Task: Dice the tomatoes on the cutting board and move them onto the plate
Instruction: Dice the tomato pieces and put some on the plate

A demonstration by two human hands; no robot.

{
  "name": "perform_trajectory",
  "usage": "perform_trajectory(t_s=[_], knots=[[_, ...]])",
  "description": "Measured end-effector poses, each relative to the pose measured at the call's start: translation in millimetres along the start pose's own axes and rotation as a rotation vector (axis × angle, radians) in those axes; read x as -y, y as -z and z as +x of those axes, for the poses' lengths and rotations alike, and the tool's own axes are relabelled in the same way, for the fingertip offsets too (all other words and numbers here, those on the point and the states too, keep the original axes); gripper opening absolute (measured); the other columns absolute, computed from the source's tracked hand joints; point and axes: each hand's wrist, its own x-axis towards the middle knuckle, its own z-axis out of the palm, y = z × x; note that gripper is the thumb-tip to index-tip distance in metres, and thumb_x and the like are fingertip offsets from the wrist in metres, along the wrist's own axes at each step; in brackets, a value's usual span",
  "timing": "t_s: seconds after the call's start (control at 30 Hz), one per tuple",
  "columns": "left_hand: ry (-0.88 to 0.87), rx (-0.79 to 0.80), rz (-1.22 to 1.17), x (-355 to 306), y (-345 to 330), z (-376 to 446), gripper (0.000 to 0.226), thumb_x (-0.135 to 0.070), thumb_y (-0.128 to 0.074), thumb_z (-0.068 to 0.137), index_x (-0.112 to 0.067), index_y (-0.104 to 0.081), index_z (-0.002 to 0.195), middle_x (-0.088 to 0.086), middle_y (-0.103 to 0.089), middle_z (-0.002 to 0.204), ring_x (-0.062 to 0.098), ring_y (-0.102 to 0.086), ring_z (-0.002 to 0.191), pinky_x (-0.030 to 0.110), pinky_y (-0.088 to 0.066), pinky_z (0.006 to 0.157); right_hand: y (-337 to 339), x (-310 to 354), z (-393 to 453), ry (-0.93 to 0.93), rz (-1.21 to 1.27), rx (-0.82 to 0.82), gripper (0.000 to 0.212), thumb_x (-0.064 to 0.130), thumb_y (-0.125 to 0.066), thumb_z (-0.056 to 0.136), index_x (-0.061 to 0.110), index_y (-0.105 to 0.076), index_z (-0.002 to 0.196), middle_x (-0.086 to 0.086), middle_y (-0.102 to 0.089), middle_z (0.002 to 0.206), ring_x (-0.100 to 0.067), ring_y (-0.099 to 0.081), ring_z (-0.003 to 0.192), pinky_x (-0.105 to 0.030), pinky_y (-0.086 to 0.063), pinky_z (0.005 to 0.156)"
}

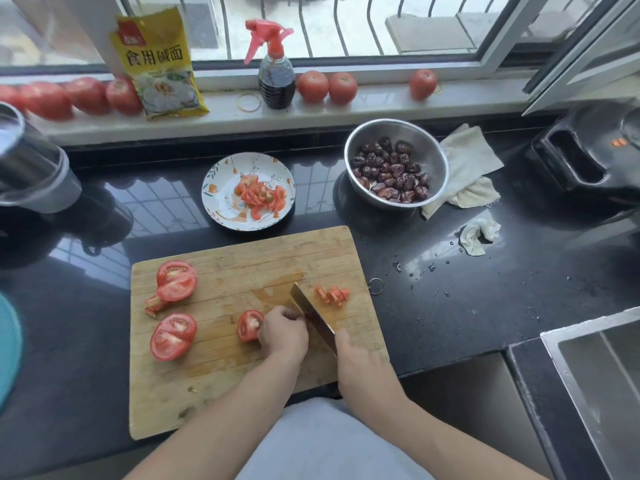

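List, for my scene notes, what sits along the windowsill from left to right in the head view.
Row of red whole tomatoes → yellow printed food packet → dark-liquid spray bottle with red trigger → pair of red tomatoes → single red tomato.

yellow packet (157, 62) on windowsill, printed 食用碱面, red logo unreadable

1. A glossy black countertop (485, 306) mirrors the window's bars.
2. A pale windowsill (346, 107) runs along the back beneath a white-framed window (491, 53).
3. Dark curved bars (339, 26) stand outside the glass.
4. Daylight comes through the window.
5. A steel sink (602, 386) sits at the right edge.
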Motion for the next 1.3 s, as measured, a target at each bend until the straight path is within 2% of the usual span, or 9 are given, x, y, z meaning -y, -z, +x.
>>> perform_trajectory(t_s=[0.2,0.33,0.4,0.47,0.63,0.77,0.87,1.13,1.3], knots=[[-0.009,0.021,-0.029,0,1,-3,0.011,-0.021,-0.072,0.093,-0.023,-0.069,0.082,0.001,-0.074,0.090,0.023,-0.067,0.086,0.032,-0.052,0.071,13,15,34,-0.042,0.100,-0.030,0.029,-0.001,-0.032,0.092,0.021,-0.031,0.112,-0.011,-0.065,0.097,-0.037,-0.062,0.093,-0.043,-0.041,0.062],[-0.003,0.036,-0.050,-1,3,-1,0.010,-0.020,-0.073,0.092,-0.025,-0.069,0.085,0.001,-0.074,0.091,0.024,-0.068,0.088,0.036,-0.058,0.076,14,-3,23,0.036,0.025,-0.148,0.026,0.004,-0.051,0.086,0.022,-0.040,0.101,-0.007,-0.063,0.069,-0.036,-0.062,0.063,-0.035,-0.035,0.049],[-0.003,0.047,-0.058,-5,4,-2,0.012,-0.016,-0.072,0.092,-0.026,-0.069,0.086,0.004,-0.074,0.092,0.027,-0.070,0.092,0.042,-0.061,0.085,18,-9,18,0.071,-0.078,-0.183,0.030,0.005,-0.062,0.071,0.022,-0.046,0.089,-0.001,-0.053,0.051,-0.034,-0.050,0.042,-0.030,-0.024,0.042],[-0.027,0.062,-0.044,-7,5,-1,0.008,-0.014,-0.072,0.092,-0.022,-0.071,0.092,0.005,-0.074,0.095,0.028,-0.069,0.094,0.040,-0.060,0.086,24,-13,16,0.090,-0.080,-0.208,0.028,0.009,-0.061,0.067,0.022,-0.046,0.086,0.000,-0.050,0.048,-0.035,-0.042,0.039,-0.029,-0.020,0.041],[-0.115,0.098,0.060,-5,6,0,0.010,-0.016,-0.068,0.096,-0.022,-0.069,0.104,0.001,-0.072,0.099,0.020,-0.069,0.088,0.033,-0.056,0.070,33,-19,11,0.020,0.139,-0.217,0.029,0.012,-0.046,0.088,0.024,-0.041,0.114,-0.008,-0.062,0.074,-0.043,-0.057,0.070,-0.042,-0.045,0.056],[-0.173,0.102,0.114,-5,4,-3,0.009,-0.018,-0.067,0.097,-0.023,-0.070,0.103,-0.002,-0.072,0.099,0.015,-0.066,0.082,0.028,-0.049,0.059,26,-4,4,-0.065,0.260,-0.139,0.020,0.009,-0.039,0.090,0.024,-0.035,0.103,-0.004,-0.056,0.074,-0.036,-0.054,0.072,-0.041,-0.046,0.061],[-0.186,0.091,0.128,-6,3,-4,0.008,-0.018,-0.065,0.096,-0.023,-0.071,0.093,-0.001,-0.072,0.093,0.017,-0.065,0.082,0.029,-0.048,0.063,16,11,1,-0.051,0.233,-0.078,0.025,0.001,-0.035,0.088,0.024,-0.030,0.097,-0.005,-0.061,0.084,-0.036,-0.059,0.081,-0.044,-0.046,0.065],[-0.264,0.117,0.169,-4,-1,-1,0.007,-0.023,-0.068,0.093,-0.025,-0.075,0.096,-0.003,-0.075,0.097,0.023,-0.068,0.095,0.033,-0.054,0.079,5,37,16,-0.128,0.121,-0.020,0.028,-0.001,-0.037,0.094,0.016,-0.033,0.117,-0.008,-0.060,0.109,-0.034,-0.061,0.102,-0.039,-0.037,0.068],[-0.273,0.145,0.240,-11,5,0,0.008,-0.031,-0.068,0.093,-0.025,-0.069,0.087,-0.007,-0.069,0.084,0.021,-0.064,0.083,0.031,-0.049,0.067,9,39,45,-0.158,0.214,-0.039,0.028,0.011,-0.033,0.102,0.013,-0.030,0.129,-0.010,-0.055,0.122,-0.038,-0.057,0.108,-0.046,-0.044,0.082]])
